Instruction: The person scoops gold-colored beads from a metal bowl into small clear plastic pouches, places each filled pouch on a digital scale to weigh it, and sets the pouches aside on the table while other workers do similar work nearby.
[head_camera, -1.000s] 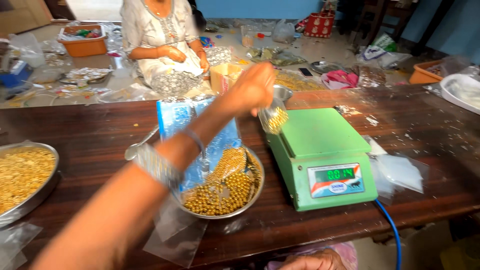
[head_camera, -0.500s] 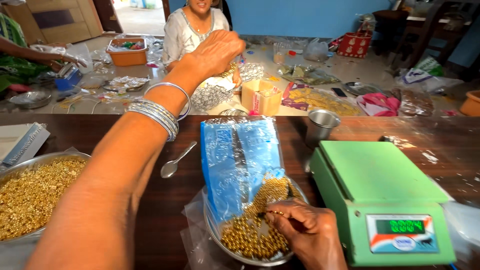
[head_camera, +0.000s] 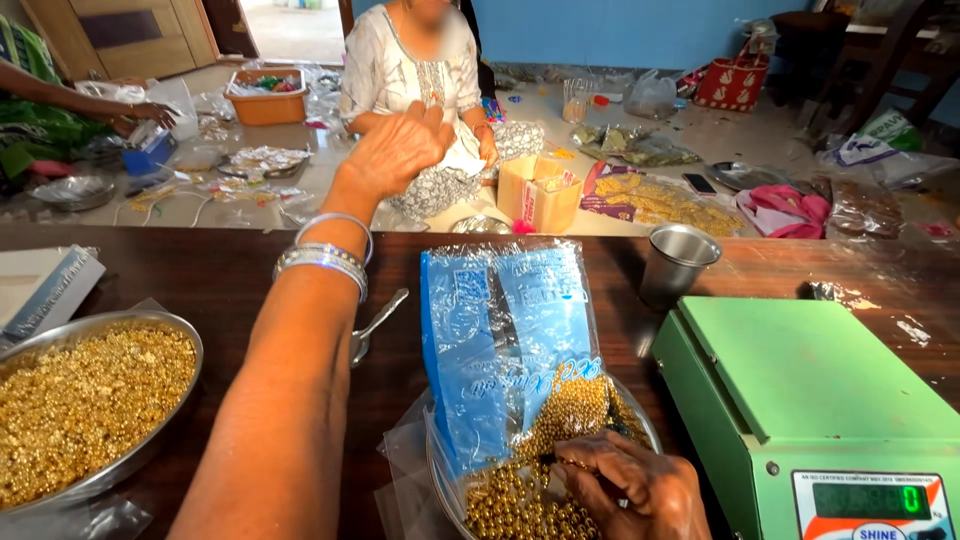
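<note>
Right hand (head_camera: 640, 490) curls, pinching gold beads (head_camera: 520, 500) directly beneath it; left hand (head_camera: 395, 150), loosely open and empty, is raised well beyond.

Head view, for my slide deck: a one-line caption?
Right hand digs into a bowl of gold beads beside a green scale, left hand raised over the table.

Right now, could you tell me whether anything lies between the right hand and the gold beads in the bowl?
Nothing visible does. The right hand already rests on the gold beads in the steel bowl. The blue plastic bag lies over the bowl's far side only, beyond the fingers.
</note>
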